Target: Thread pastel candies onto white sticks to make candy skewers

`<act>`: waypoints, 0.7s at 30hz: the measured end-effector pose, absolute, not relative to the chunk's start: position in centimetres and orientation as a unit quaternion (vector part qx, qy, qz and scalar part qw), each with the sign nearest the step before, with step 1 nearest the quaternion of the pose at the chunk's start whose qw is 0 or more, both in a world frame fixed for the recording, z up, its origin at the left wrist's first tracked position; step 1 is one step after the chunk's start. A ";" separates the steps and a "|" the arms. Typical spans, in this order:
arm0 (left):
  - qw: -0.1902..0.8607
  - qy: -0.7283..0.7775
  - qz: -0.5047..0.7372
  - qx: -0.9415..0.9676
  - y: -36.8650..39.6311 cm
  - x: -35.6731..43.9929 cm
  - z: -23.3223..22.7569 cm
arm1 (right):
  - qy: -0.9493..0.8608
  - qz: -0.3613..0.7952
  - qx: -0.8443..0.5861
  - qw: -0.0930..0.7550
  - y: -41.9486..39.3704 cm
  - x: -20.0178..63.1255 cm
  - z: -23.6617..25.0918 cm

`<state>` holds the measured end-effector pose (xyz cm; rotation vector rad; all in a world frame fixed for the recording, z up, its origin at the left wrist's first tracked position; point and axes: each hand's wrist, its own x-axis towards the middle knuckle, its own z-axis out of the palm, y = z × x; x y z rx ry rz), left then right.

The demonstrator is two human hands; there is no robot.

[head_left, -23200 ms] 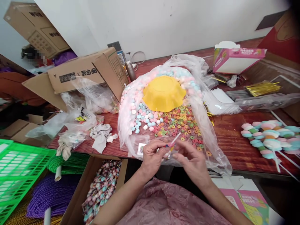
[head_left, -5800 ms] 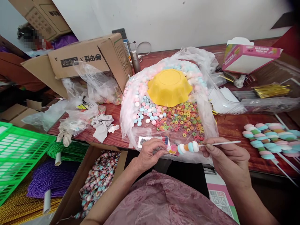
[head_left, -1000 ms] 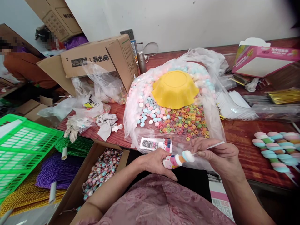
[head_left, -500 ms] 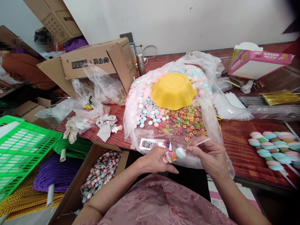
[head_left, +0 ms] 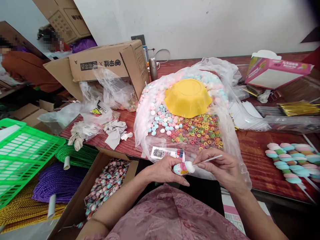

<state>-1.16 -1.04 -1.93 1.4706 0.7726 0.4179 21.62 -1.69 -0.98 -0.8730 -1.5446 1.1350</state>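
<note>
My left hand is closed around a short candy skewer, a stack of pastel marshmallows with coloured gummy pieces between them. A white marshmallow forms its right end, and part of the stack is hidden by my fingers. From that end a thin white stick runs out to the right. My right hand pinches this stick close to the stack. Just beyond my hands, loose pastel marshmallows and ring-shaped gummies lie on a clear plastic sheet.
An upturned yellow bowl sits among the candies. Finished-looking candy skewers lie at right. A cardboard box stands back left. Beside my left arm are a carton of wrapped candies and a green basket. A person sits far left.
The candy skewer has turned in my left hand, showing different colours. My right fingers have moved in nearer to the stack along the stick. The whole view has shifted slightly.
</note>
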 end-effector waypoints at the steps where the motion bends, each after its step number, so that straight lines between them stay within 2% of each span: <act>1: 0.643 0.341 0.187 0.660 -1.0 -1.1 -2.0 | -0.635 0.464 -0.365 0.499 -1.8 21.1 -1.1; 6: 0.625 0.364 0.194 0.663 -1.3 -1.1 -2.6 | -0.613 0.467 -0.410 0.488 -2.4 18.9 -2.4; 11: 0.649 0.386 0.204 0.623 -1.5 -1.3 -2.8 | -0.645 0.482 -0.386 0.450 -2.3 19.0 -2.5; 16: 0.690 0.386 0.268 0.549 -1.7 -1.3 -3.1 | -0.622 0.469 -0.379 0.499 -1.7 21.1 -1.4; 18: 0.656 0.403 0.289 0.569 -1.7 -1.3 -3.1 | -0.637 0.452 -0.394 0.485 -1.7 21.5 -1.2; 21: 0.522 0.444 0.270 0.676 -1.9 -1.3 -2.8 | -0.666 0.432 -0.402 0.456 -2.0 20.9 -1.3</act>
